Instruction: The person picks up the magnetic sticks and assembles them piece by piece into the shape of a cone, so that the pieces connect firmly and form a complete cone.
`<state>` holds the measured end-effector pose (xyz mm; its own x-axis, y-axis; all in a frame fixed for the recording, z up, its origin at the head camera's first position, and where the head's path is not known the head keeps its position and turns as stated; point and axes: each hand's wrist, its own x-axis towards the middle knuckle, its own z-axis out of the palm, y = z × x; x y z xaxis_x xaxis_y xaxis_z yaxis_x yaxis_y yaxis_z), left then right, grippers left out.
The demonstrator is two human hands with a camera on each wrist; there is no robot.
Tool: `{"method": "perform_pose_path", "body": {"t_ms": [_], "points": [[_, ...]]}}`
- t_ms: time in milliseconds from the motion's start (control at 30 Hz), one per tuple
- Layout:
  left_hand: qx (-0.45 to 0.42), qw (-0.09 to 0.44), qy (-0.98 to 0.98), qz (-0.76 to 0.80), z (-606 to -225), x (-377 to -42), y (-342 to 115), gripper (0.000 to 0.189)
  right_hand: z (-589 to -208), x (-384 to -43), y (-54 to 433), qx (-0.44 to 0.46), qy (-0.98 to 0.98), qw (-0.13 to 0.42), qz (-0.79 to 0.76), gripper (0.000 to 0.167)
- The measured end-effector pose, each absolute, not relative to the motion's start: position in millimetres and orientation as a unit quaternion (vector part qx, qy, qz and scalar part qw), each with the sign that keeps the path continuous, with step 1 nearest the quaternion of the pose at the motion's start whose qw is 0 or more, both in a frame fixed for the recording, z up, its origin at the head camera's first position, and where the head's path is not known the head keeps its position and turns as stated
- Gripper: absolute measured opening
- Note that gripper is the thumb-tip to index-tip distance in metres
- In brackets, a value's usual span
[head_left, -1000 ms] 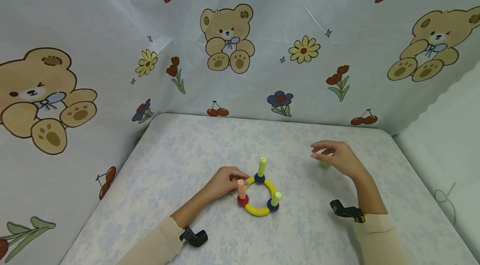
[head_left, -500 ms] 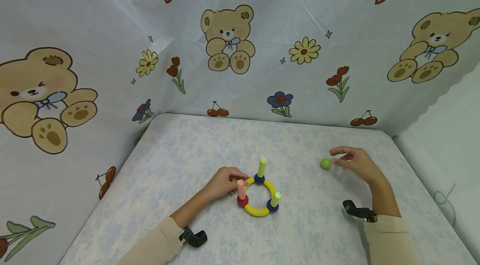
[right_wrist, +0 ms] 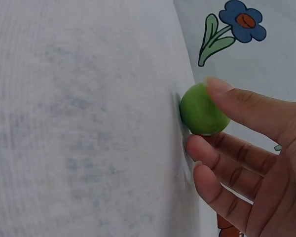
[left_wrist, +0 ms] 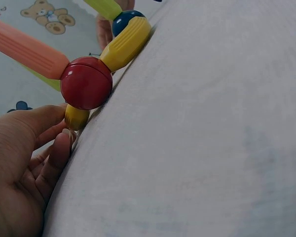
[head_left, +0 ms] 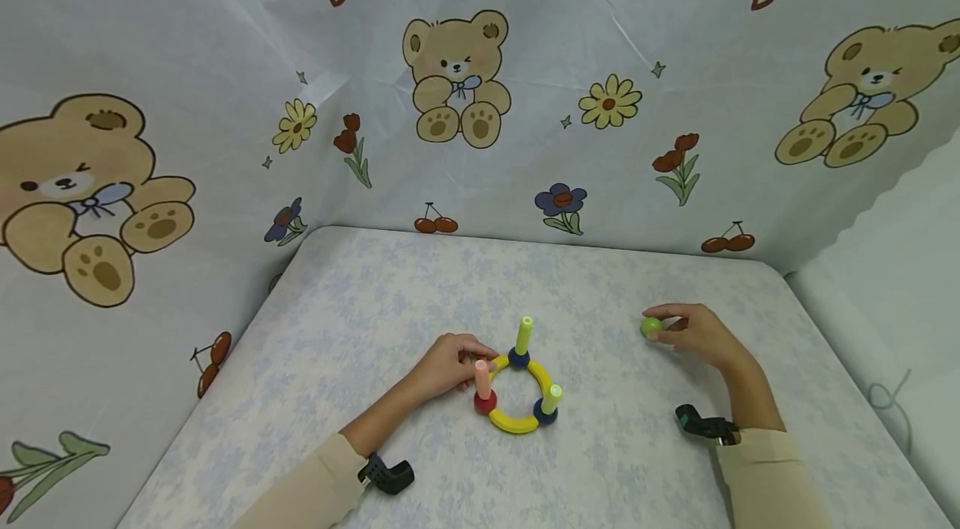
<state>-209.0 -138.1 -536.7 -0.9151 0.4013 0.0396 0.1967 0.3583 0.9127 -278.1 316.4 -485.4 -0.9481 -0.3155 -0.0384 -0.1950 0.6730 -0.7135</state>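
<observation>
A ring of yellow curved bars (head_left: 514,422) lies on the table, joined by one red ball (head_left: 485,402) and two dark blue balls (head_left: 546,411). Out of the red ball rises a salmon-pink rod (head_left: 482,378); yellow-green rods (head_left: 524,335) stand in the blue ones. At the ring's left side my left hand (head_left: 447,364) pinches a yellow bar (left_wrist: 77,117), close by the red ball. Farther right, my right hand (head_left: 697,335) has its thumb and fingers around a loose green ball (right_wrist: 203,109), which sits at the table surface.
A pale blue-white patterned cloth covers the table (head_left: 405,287). Behind it hangs a curtain (head_left: 540,37) printed with bears and flowers. A thin cord (head_left: 891,400) hangs beyond the right edge. Each wrist wears a black camera (head_left: 390,475).
My right hand drew back to the right, uncovering the green ball, then came back left and took hold of it. The left hand and the ring stayed in place.
</observation>
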Motion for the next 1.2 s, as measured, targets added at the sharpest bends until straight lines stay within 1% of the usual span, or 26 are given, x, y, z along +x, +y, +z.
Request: {"method": "perform_pose_path", "body": {"t_ms": [300, 467, 733, 833, 1200], "points": [[0.183, 0.097, 0.821, 0.532, -537, -209, -138, 0.020, -493, -281, 314, -0.136, 0.914, 0.070, -0.376, 0.041], [0.184, 0.097, 0.818, 0.536, -537, -208, -139, 0.020, -492, -281, 309, -0.129, 0.920, 0.052, -0.366, 0.039], [0.183, 0.099, 0.813, 0.544, -537, -207, -139, 0.020, -477, -275, 292, -0.160, 0.924, -0.006, -0.346, 0.037], [0.182, 0.099, 0.812, 0.545, -537, -208, -139, 0.020, -468, -272, 282, -0.173, 0.925, -0.019, -0.339, 0.038], [0.186, 0.098, 0.816, 0.539, -537, -209, -139, 0.021, -447, -262, 245, -0.200, 0.911, -0.025, -0.360, 0.034]]}}
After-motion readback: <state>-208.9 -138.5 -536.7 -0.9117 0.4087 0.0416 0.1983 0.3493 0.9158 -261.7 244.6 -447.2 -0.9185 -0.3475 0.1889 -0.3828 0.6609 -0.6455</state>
